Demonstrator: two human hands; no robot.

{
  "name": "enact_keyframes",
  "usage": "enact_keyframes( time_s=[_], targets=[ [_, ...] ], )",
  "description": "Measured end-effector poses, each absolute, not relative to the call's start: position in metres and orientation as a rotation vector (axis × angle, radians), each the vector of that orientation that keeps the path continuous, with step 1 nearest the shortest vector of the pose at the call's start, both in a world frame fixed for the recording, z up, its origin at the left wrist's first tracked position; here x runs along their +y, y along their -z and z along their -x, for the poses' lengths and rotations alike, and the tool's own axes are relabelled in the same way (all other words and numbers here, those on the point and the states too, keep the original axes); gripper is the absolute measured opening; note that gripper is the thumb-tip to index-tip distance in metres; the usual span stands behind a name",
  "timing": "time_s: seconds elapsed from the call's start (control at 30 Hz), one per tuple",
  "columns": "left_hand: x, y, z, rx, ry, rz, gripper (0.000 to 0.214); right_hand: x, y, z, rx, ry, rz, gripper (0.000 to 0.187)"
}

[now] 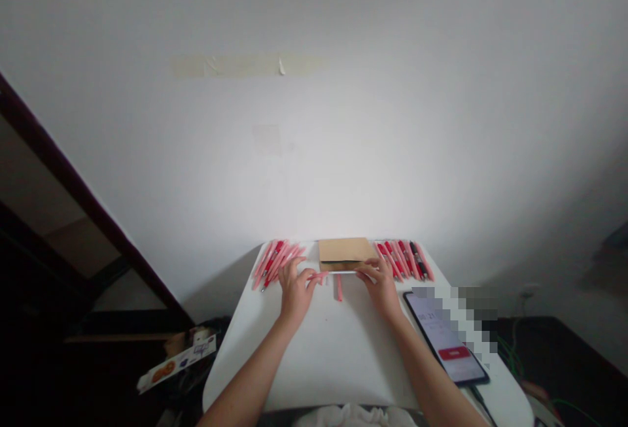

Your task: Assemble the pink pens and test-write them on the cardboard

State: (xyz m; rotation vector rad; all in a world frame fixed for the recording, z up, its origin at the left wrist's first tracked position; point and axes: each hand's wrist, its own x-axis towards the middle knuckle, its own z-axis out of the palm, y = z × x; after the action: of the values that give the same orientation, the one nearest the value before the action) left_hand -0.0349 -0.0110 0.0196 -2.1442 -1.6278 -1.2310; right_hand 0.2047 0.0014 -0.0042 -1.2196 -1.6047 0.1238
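Observation:
My left hand [296, 286] pinches the pink end of a slim pen [342, 273] between thumb and fingers. The pen's thin white length runs level to the right, where the fingertips of my right hand [377, 283] close on its other end. Just below it, a short pink pen piece [339, 288] lies on the white table. Directly behind the pen stands a small brown cardboard box [346, 249] with a dark gap along its front. Whether the pen is whole or in parts is too small to tell.
Several pink and red pens [277, 258] lie fanned out on the left of the table [343, 361]. Another group of pens [402, 259], one black, lies at the right. A phone [449, 342] with a cable rests near the right edge. The wall [343, 172] rises behind the table.

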Motion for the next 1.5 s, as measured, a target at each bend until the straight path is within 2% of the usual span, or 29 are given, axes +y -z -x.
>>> enact_keyframes(
  time_s=[0.47,0.9,1.5],
  targets=[
    [-0.0128,-0.0225,0.0344,-1.679,1.192,2.095,0.007,0.0043,0.0085,-0.2062,-1.564,-0.184,1.199,0.021],
    [-0.0122,-0.0229,0.0368,-1.746,1.181,1.992,0.009,0.0041,0.0074,-0.2078,-1.508,-0.235,1.22,0.031],
    [-0.0176,-0.0257,0.0311,-1.993,0.907,1.883,0.021,0.0018,0.0029,-0.2063,-1.487,-0.227,1.22,0.033]
  ],
)
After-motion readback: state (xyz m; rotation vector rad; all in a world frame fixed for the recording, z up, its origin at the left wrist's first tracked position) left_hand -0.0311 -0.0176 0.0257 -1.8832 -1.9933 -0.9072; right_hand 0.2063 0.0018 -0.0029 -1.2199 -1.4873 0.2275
